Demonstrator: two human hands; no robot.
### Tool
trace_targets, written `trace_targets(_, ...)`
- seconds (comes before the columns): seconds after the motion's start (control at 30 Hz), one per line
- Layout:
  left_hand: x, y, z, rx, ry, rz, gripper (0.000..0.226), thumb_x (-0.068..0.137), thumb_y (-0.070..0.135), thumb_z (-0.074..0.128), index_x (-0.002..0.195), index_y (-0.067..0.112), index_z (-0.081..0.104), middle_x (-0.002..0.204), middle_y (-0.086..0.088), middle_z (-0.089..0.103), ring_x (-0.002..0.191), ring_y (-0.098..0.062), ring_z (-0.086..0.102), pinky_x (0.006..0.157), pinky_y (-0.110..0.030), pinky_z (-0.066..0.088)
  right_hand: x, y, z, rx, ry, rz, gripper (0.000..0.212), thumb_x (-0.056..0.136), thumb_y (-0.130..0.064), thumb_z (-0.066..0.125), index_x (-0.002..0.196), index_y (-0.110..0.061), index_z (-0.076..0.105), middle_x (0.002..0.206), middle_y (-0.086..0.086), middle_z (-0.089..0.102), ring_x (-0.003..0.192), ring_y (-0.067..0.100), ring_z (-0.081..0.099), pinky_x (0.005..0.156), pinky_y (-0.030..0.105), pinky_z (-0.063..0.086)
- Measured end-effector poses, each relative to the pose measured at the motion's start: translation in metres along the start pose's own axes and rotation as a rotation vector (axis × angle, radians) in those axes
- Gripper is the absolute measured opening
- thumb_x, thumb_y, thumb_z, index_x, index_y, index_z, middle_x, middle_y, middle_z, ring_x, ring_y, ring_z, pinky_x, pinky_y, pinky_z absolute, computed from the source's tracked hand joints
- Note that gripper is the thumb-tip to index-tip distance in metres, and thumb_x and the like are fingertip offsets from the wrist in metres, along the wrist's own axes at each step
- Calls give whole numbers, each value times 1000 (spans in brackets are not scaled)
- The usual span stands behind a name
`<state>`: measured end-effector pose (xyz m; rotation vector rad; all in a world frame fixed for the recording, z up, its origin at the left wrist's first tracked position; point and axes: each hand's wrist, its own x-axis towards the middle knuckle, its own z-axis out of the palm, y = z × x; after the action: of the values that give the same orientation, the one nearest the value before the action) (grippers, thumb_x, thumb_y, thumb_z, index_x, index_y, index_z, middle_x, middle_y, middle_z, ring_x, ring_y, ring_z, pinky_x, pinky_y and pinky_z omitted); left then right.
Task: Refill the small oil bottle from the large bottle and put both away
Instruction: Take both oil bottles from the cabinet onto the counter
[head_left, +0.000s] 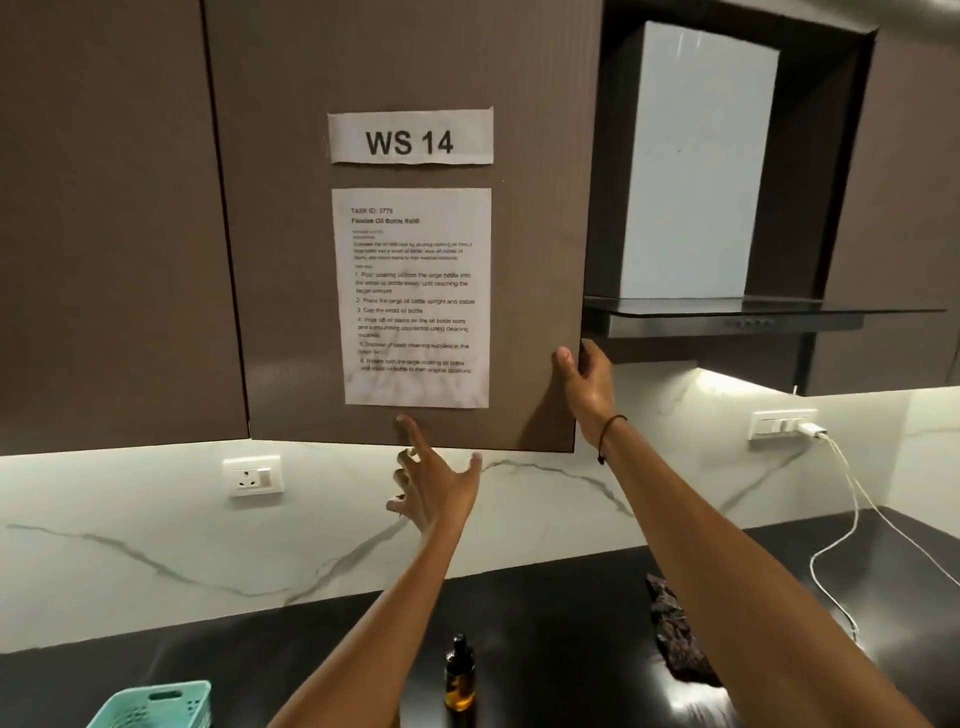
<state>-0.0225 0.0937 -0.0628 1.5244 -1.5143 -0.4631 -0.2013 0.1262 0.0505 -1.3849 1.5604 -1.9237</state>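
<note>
Black glossy table (545, 613) across the bottom, white marble-veined backsplash (156, 530) behind it, lit from under the brown wall cabinets. A range hood (727, 312) sits far right, and a white cable (852, 519) runs from a wall socket down onto the table. A second socket (253, 475) shows on the left of the backsplash.

Near left, a teal perforated basket (156, 704) pokes in at the edge; what is inside cannot be seen. A dark crumpled cloth (675, 639) lies on the right of the table.

The small oil bottle (459, 680) stands upright at the near edge, between the two forearms: amber glass, black dropper-style top, amber liquid low in it.

Up top, the right hand (584, 379) grips the right edge of the cabinet door (291, 234), thumb on the front, fingers wrapped behind. The left hand (431, 483) is spread wide and holding nothing, its index fingertip at the door's bottom edge. A "WS 14" label (410, 137) and a printed task sheet (413, 296) are stuck on that door.
</note>
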Motion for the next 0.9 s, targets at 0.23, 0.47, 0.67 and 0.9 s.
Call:
trace_targets(0.23,36,-55,-22,228,58,89,60,87,53,74,141,34,58,153,-3,48,141,-29,46,110,-57,33,58,23,13,-70,30,208,78,96,-58,57,155,-12,33,153,13,47,138,36,48,115,52,40)
trace_targets(0.47,47,-140,-17,231,-78,37,71,81,63,77,140,30,58,144,-3,58,135,-29,53,108,-60,37,88,39,36,-109,59,233,73,98,-60,50,149,-9,40,146,15,53,132,38,52,110,52,44)
trace_targets(0.67,47,-212,-5,324,-282,-23,95,69,86,67,147,36,47,144,3,55,134,-24,55,109,-65,41,105,56,49,-89,58,175,64,103,-52,47,148,-8,43,144,15,55,133,38,51,109,48,42)
trace_targets(0.9,20,-248,3,365,-396,-96,103,64,89,65,151,42,40,149,7,48,138,-21,51,107,-57,40,118,85,58,-33,156,178,94,78,-86,52,131,-9,56,127,16,67,117,36,63,103,50,51)
